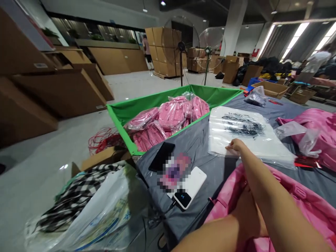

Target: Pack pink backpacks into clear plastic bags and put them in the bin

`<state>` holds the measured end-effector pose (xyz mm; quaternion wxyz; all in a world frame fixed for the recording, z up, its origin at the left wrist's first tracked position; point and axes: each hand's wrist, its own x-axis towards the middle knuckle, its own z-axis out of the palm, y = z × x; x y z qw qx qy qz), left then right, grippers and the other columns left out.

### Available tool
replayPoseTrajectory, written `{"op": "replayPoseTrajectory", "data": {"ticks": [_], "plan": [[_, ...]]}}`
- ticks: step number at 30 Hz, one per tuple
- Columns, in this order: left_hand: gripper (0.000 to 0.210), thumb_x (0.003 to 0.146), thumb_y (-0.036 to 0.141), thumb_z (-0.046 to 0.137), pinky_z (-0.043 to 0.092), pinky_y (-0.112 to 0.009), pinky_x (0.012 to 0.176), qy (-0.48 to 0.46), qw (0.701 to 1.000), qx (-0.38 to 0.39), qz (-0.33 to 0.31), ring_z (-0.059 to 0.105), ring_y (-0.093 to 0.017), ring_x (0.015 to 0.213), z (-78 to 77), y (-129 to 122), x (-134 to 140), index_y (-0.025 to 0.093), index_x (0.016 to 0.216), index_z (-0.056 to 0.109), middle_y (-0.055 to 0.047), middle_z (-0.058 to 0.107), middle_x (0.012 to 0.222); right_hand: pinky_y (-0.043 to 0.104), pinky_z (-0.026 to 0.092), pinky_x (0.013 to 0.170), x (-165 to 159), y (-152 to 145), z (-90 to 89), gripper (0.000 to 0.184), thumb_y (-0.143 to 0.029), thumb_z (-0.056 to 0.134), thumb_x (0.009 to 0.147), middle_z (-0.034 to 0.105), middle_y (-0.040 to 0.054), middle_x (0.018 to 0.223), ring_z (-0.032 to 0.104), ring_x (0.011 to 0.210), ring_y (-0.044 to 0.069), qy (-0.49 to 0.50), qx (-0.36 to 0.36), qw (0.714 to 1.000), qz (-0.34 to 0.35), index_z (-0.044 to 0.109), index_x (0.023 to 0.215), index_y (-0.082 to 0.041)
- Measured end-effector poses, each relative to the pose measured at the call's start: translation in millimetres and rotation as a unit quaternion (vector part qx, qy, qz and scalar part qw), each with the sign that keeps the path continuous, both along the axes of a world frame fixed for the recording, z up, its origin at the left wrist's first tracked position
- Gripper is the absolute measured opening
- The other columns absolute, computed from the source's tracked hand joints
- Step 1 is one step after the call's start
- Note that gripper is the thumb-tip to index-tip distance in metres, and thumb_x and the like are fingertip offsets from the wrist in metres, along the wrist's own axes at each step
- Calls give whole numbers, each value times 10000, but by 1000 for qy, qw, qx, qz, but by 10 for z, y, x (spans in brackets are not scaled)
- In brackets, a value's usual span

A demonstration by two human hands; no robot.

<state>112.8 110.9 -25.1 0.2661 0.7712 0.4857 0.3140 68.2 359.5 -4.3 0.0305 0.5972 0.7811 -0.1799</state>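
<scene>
My right hand (235, 145) reaches over the near left part of a stack of clear plastic bags with black print (243, 127). Its fingers are pinched together at the surface of the top bag. Below it, my right forearm crosses in front of my left hand (250, 201), which rests at a pink backpack (296, 190) close to me. The left fingers are hidden by the forearm and the pink fabric. Straps and a buckle show on the backpack.
A white power bank (193, 185) and a black phone (161, 155) lie left on the grey cloth (204, 150). Beyond is a green-edged bin (118, 120) of wrapped pink backpacks. More pink fabric (317, 129) lies right. A checked cloth bundle (86, 189) stands low left.
</scene>
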Motion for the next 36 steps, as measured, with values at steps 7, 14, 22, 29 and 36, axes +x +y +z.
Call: {"op": "replayPoseTrajectory", "data": {"ticks": [7, 14, 22, 29, 36], "plan": [[714, 962, 405, 543, 221, -631, 1236, -70, 991, 116, 17, 333, -445, 1487, 0, -32, -40, 192, 1606, 322, -115, 431, 1608, 286, 414, 644, 159, 121, 66, 131, -258, 648, 911, 721, 93, 841, 650, 750, 212, 44, 113, 987, -104, 748, 954, -186], [923, 797, 590, 744, 294, -658, 1200, -27, 989, 142, 29, 159, -447, 1554, -236, 53, 1, 255, 1574, 376, -146, 160, 1711, 298, 343, 647, 722, 40, 934, 366, -248, 263, 1049, 669, 135, 908, 592, 726, 225, 79, 342, 929, -115, 563, 1218, -125], [288, 942, 306, 572, 405, -524, 1153, -136, 950, 258, 109, 678, -257, 1109, 445, -273, -269, 214, 1188, 692, -90, 764, 1110, 273, 211, 531, 1604, -1163, 1566, 335, -439, 436, 982, 573, 43, 619, 489, 510, 164, 32, 432, 885, 174, 608, 844, -186], [322, 984, 241, 481, 356, -571, 1149, 91, 914, 222, 328, 624, -286, 1197, 198, -1264, -1749, 192, 1250, 655, -104, 753, 1159, 272, 283, 417, 2260, -2666, 1063, 431, -553, 373, 1041, 575, -4, 523, 509, 374, 160, 111, 472, 848, 213, 604, 872, -231], [453, 947, 138, 414, 225, -664, 1185, 201, 909, 36, 363, 513, -344, 1339, -31, -1379, -2493, 146, 1368, 581, -142, 742, 1211, 237, 397, 386, 2094, -3516, 801, 303, -474, 419, 1067, 659, -11, 603, 585, 369, 149, 209, 456, 850, 160, 557, 949, -231]]}}
